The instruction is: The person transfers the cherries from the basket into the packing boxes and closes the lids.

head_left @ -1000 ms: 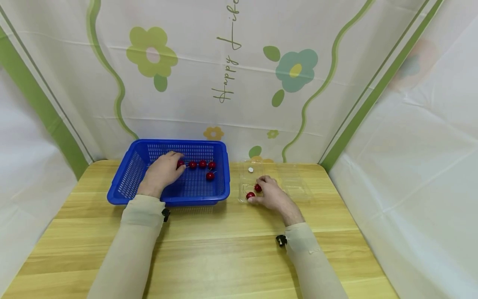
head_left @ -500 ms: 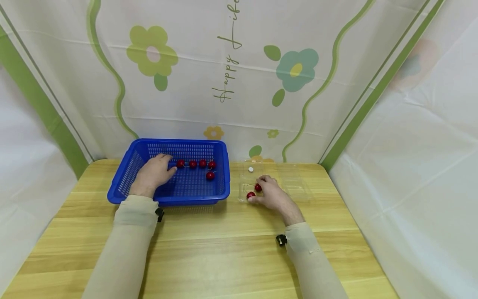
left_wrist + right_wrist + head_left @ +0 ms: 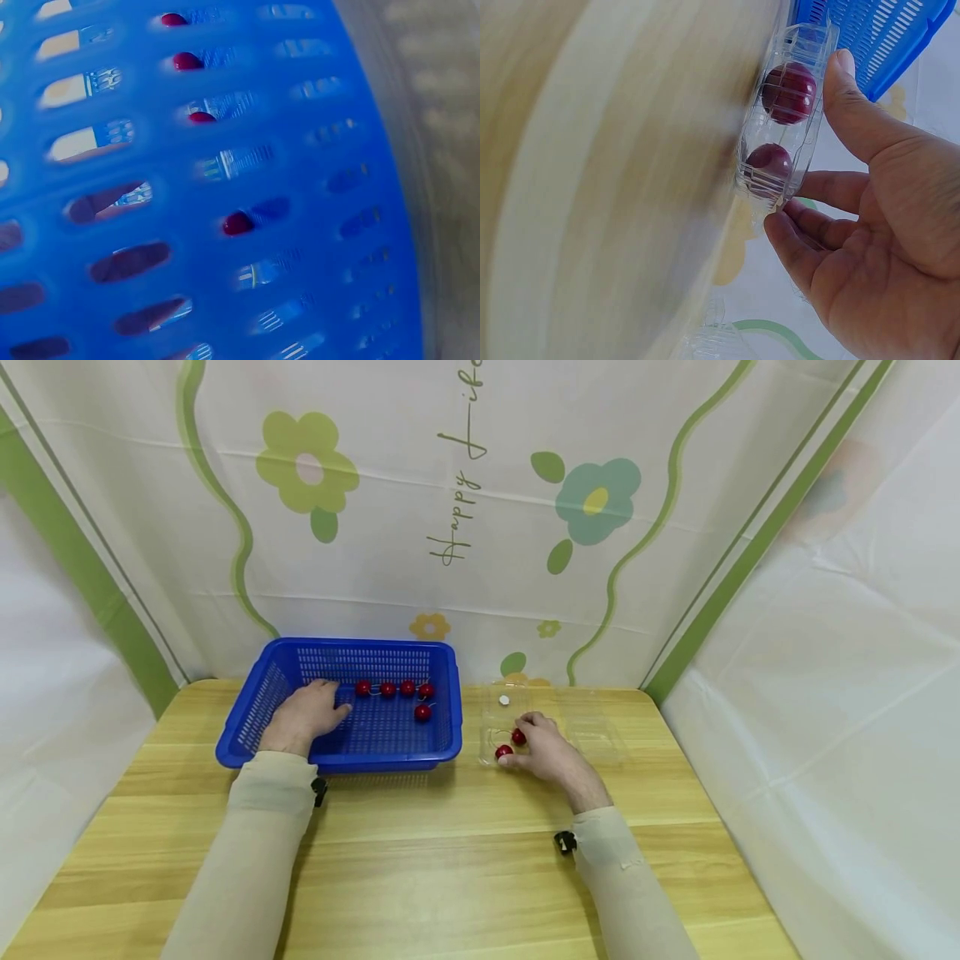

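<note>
My left hand (image 3: 303, 717) is inside the blue plastic basket (image 3: 262, 681), at its left side. Thumb and fingers stand apart, with nothing visible between them; the basket wall mostly hides this hand in the left wrist view. Several red cherries (image 3: 387, 689) with stems lie in the basket to the right of it. My right hand (image 3: 551, 752) grips the right edge of a clear plastic clamshell box (image 3: 804, 45), thumb at one end and fingertips at the other. Two cherries (image 3: 789, 92) rest in the box, a thin stem showing beside them.
The clear lid (image 3: 596, 727) lies folded open to the right of the box. A small white round spot (image 3: 503, 700) shows in the box's far part. The wooden table (image 3: 435, 868) ends at a printed white curtain (image 3: 420, 527) behind.
My left hand has moved left and slightly nearer inside the basket, away from the leftmost cherry, which stays in the row and is now uncovered. The right hand has stayed still.
</note>
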